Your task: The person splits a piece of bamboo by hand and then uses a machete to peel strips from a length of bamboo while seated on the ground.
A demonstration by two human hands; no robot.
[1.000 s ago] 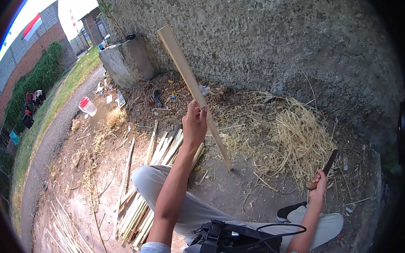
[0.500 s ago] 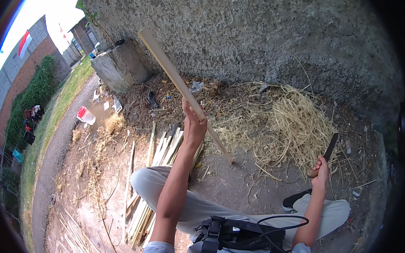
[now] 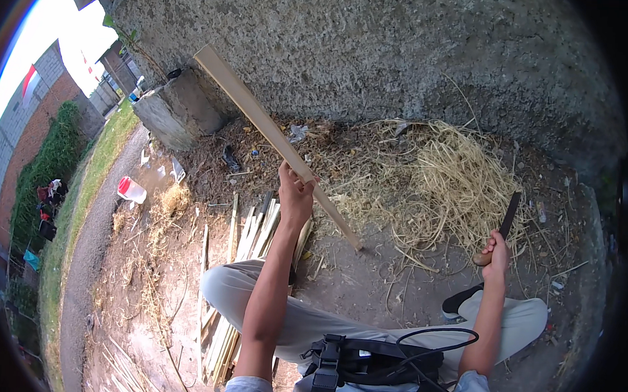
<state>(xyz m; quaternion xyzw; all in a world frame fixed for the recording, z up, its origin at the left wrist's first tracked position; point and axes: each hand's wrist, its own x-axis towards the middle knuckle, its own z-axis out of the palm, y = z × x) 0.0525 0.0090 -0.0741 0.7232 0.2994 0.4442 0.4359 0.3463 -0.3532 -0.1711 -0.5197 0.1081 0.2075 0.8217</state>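
An outdoor yard: bare dirt (image 3: 149, 353), rough wall (image 3: 374, 60), grass verge (image 3: 85, 205), paved path (image 3: 83, 271).

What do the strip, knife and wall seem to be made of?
Strip: probably bamboo or wood, pale tan, smooth and straight-edged.
Knife: dark, dull blade, likely metal, being thin and straight; brown, rounded handle, possibly wood by its colour.
Wall: apparently rough cement or plaster, matt, judging by its grey, pitted surface.

Earthen ground (image 3: 338, 287) bears a heap of pale shavings (image 3: 466, 191), long strips (image 3: 220, 348) and a red-lidded container (image 3: 133, 191).
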